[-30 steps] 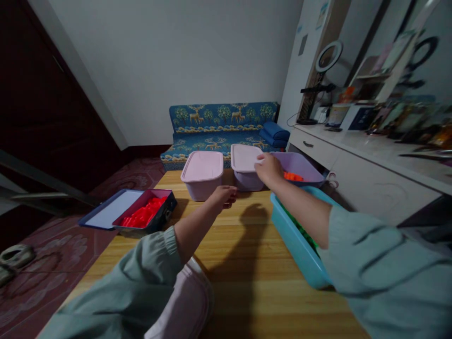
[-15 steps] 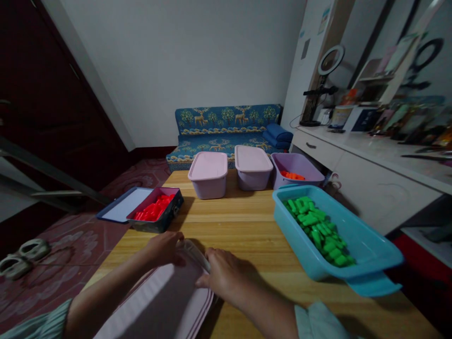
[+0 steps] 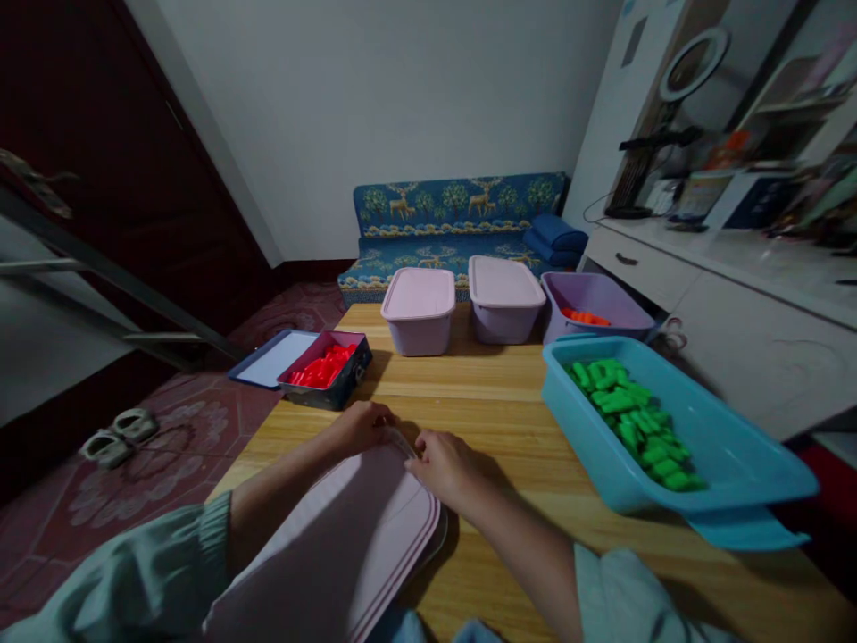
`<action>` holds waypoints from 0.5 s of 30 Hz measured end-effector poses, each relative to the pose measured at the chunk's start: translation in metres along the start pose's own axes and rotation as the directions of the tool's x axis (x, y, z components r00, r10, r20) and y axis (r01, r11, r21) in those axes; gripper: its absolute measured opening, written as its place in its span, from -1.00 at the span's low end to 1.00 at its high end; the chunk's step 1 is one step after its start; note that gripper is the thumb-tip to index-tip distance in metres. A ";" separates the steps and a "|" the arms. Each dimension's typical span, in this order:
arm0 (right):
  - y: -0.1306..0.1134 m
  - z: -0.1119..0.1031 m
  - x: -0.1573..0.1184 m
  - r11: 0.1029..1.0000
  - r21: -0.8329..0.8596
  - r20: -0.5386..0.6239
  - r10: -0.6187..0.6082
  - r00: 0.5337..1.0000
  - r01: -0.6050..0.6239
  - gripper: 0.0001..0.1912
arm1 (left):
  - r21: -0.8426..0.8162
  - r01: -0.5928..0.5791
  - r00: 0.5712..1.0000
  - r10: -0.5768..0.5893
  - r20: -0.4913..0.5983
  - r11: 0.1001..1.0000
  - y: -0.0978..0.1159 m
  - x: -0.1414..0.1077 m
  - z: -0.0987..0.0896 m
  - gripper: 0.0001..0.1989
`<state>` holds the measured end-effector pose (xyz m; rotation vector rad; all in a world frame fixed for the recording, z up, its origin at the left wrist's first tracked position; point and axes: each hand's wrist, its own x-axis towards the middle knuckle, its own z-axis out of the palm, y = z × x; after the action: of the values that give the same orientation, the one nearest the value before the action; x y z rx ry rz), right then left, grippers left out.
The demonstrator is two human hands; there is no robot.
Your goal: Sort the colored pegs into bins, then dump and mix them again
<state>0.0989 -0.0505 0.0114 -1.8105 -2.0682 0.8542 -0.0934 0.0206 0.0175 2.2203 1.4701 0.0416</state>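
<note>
Pink lid lay at near side of counter, partly under left arm; paler rim showed under right corner. Right grip pinched lid's far edge. Left grip touched same edge, fingers bent; couldn't tell if closed on lid. Beyond: tin with red pieces left, two lidded boxes at back, purple tub with orange pieces, blue tub with green pieces right

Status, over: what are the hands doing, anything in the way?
Left hand, right hand at far edge of pink lid, grips unclear. Dark tin beyond left hand, turquoise bin to the right; neither touching the lid.
</note>
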 end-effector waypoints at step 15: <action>0.003 -0.021 -0.048 0.687 -0.001 0.225 -0.707 0.670 0.726 -0.48 | 0.201 0.101 0.982 -0.130 0.136 0.974 0.008 -0.049 -0.034 -0.74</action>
<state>0.1215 -0.0914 0.0351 -0.7679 -2.6741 0.7238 -0.1167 -0.0128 0.0619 2.2272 1.5752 -0.3110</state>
